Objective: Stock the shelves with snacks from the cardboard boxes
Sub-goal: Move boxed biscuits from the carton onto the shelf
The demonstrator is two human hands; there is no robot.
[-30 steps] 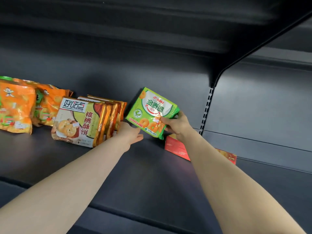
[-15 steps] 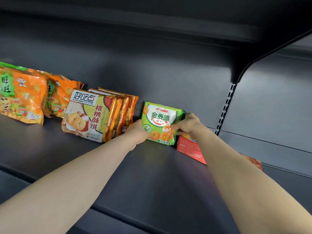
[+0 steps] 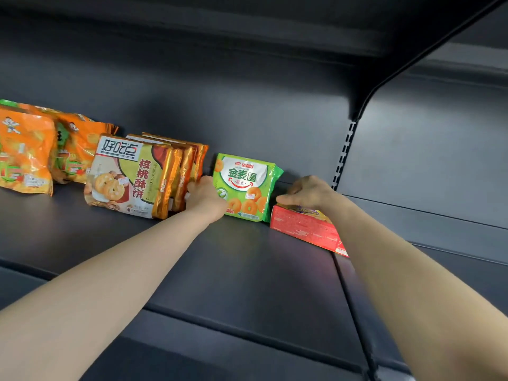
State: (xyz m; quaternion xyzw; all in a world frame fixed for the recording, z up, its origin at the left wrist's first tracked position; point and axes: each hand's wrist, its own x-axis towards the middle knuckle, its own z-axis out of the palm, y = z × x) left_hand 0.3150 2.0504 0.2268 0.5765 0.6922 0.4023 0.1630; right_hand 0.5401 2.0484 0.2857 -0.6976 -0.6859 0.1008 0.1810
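A green snack packet (image 3: 247,185) stands upright on the dark shelf (image 3: 220,270), leaning back toward the rear wall. My left hand (image 3: 206,196) holds its lower left corner, wedged between it and the brown cookie packets (image 3: 132,177). My right hand (image 3: 308,192) is off the green packet. It lies over the far end of a red box (image 3: 305,229), which lies flat just to the right; the fingers curl over the box's back edge and the thumb points left. The fingertips of both hands are hidden.
Orange snack bags (image 3: 27,152) stand at the far left of the shelf. A slotted upright (image 3: 343,155) and a bracket divide this bay from the bay on the right. Another shelf hangs overhead. The cardboard boxes are out of view.
The green packet came down from the air and now stands on the shelf beside the brown packets. My right hand let go of its right edge and moved onto the red box.
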